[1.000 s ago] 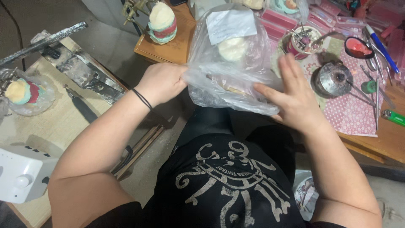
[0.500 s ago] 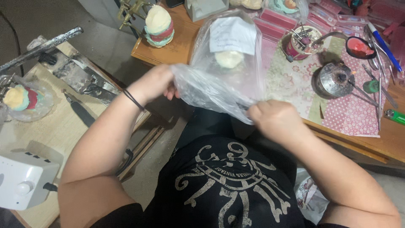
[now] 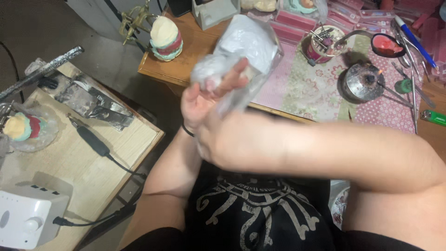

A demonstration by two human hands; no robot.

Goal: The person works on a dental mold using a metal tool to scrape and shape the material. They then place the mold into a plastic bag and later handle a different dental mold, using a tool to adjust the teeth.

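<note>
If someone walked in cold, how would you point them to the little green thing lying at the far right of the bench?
Start at the wooden workbench spread with pink and green patterned paper. Go right, past the round metal pot and the long thin metal tools, to the bare wood edge. There lies the lighter, small and flat on its side; it alone is bright green with a metal end.

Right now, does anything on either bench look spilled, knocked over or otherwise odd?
Nothing looks spilled or broken. The clear plastic bag is bunched up between the left hand and right hand, both blurred. The tools on the patterned mat lie scattered, untidy but not toppled.
</note>
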